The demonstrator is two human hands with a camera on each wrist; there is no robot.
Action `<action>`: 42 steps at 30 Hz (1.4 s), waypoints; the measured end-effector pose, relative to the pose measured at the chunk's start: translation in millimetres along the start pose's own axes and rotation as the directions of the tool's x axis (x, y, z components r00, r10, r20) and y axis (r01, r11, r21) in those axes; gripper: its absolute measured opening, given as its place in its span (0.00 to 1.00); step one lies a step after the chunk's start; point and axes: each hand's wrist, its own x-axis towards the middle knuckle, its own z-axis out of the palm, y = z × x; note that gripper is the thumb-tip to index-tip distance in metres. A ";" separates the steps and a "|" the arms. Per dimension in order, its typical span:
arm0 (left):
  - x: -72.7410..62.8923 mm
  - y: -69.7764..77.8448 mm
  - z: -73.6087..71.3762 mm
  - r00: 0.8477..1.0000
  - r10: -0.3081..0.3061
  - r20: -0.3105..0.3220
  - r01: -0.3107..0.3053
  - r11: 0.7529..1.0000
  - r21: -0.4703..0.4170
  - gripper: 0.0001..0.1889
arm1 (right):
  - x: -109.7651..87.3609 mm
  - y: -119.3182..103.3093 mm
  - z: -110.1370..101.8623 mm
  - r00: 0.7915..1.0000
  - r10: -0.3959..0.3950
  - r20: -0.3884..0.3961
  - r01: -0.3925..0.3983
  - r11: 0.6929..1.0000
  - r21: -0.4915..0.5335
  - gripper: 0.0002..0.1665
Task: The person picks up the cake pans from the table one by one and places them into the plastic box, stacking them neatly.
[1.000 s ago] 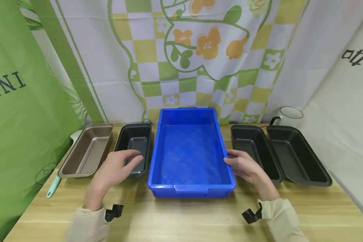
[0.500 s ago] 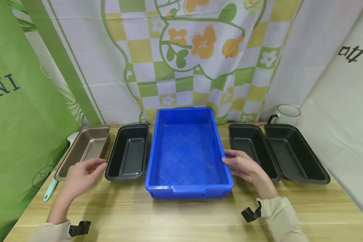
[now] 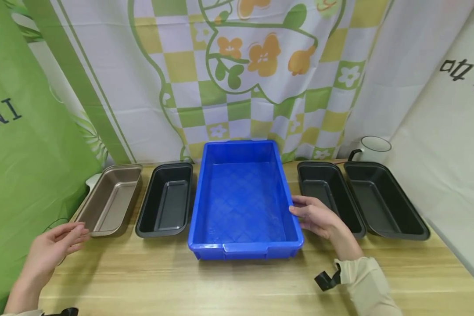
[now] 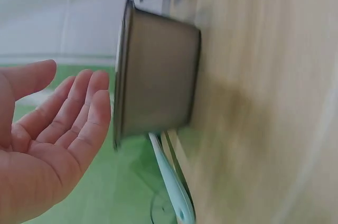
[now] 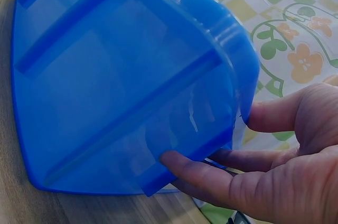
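Note:
The blue plastic bin (image 3: pixel 242 206) stands in the middle of the wooden table. My right hand (image 3: pixel 317 217) holds its right side, thumb at the rim and the other fingers along the outer wall, as the right wrist view shows on the bin (image 5: pixel 132 76). At the far left, my left hand (image 3: pixel 51 252) hovers with loosely bent fingers and nothing in it. The bronze loaf pan (image 3: pixel 116 197) is the nearest thing to it. In the left wrist view the fingertips come close to that pan's rim (image 4: pixel 120 76); whether they touch I cannot tell.
A black loaf pan (image 3: pixel 166 199) sits between the bronze pan and the bin. Two more black pans, an inner one (image 3: pixel 320 186) and an outer one (image 3: pixel 379 197), stand at the right. Behind them is a white mug (image 3: pixel 374 150). A mint-green handle (image 4: pixel 173 184) pokes out beside the bronze pan.
My left hand has moved left and toward me, from over the left black loaf pan, past the bronze pan. The right hand has stayed on the bin. The head view has shifted slightly.

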 end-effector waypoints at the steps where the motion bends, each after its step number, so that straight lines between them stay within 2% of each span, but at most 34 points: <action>1: -1.8 -2.0 -4.1 1.000 -0.004 -0.012 0.004 1.000 -0.027 0.13 | 0.0 0.0 0.0 1.000 -0.002 0.001 0.002 1.000 -0.001 0.34; 5: -7.5 -10.7 -18.9 0.997 -0.043 -0.068 0.032 0.987 -0.155 0.13 | 0.1 0.2 0.2 1.000 -0.001 -0.002 0.001 1.000 0.002 0.33; 7: -9.0 -15.1 -25.1 0.990 -0.098 -0.106 0.077 0.980 -0.183 0.11 | 0.3 0.5 0.1 1.000 0.001 0.000 -0.001 1.000 0.003 0.34; 9: -8.3 -19.7 -30.0 0.980 -0.166 -0.114 0.146 0.975 -0.167 0.08 | 0.3 0.7 0.0 1.000 0.001 0.001 -0.001 1.000 0.004 0.34; 11: -5.9 -23.6 -32.7 0.966 -0.238 -0.099 0.229 0.969 -0.087 0.05 | 0.2 0.8 -0.3 1.000 -0.001 0.002 0.001 1.000 0.003 0.34; 13: -2.1 -27.2 -33.3 0.957 -0.286 -0.052 0.288 0.957 0.028 0.17 | 0.2 1.0 -0.5 1.000 -0.004 0.003 0.004 1.000 0.002 0.34; 16: 3.2 -31.7 -30.4 0.949 -0.314 0.005 0.308 0.935 0.176 0.33 | 0.2 1.2 -0.7 1.000 -0.002 0.004 0.002 1.000 0.002 0.34; 18: 5.7 -33.6 -28.3 0.947 -0.319 0.032 0.305 0.929 0.209 0.37 | 0.0 1.2 -0.7 1.000 0.000 0.006 0.000 1.000 0.001 0.34; 19: 6.9 -34.0 -27.3 0.947 -0.320 0.039 0.307 0.930 0.201 0.36 | -0.1 1.2 -0.7 1.000 0.001 0.008 -0.001 1.000 0.001 0.34; 22: 10.9 -34.9 -26.1 0.942 -0.327 0.074 0.317 0.941 0.122 0.32 | -0.6 1.0 -0.9 1.000 0.000 0.009 0.000 1.000 -0.004 0.34; 26: 14.4 -36.7 -26.4 0.940 -0.320 0.117 0.322 0.947 0.004 0.33 | -0.8 1.4 -1.3 1.000 -0.002 0.009 0.002 1.000 -0.006 0.34; 30: 12.9 -40.0 -29.4 0.944 -0.293 0.154 0.315 0.938 -0.147 0.18 | 0.0 2.3 -1.2 1.000 -0.001 0.014 0.001 1.000 -0.005 0.34; 32: 12.1 -41.2 -30.8 0.943 -0.281 0.180 0.317 0.922 -0.221 0.12 | 0.2 2.5 -1.3 1.000 -0.001 0.013 0.001 1.000 -0.009 0.34; 38: 12.3 -45.9 -32.1 0.930 -0.220 0.295 0.326 0.865 -0.382 0.14 | -0.4 1.8 -1.8 1.000 -0.006 -0.004 0.006 1.000 -0.011 0.33; 42: 10.7 -52.8 -31.2 0.915 -0.147 0.375 0.333 0.800 -0.500 0.19 | -0.3 2.1 -2.3 1.000 -0.003 -0.005 0.003 1.000 0.000 0.33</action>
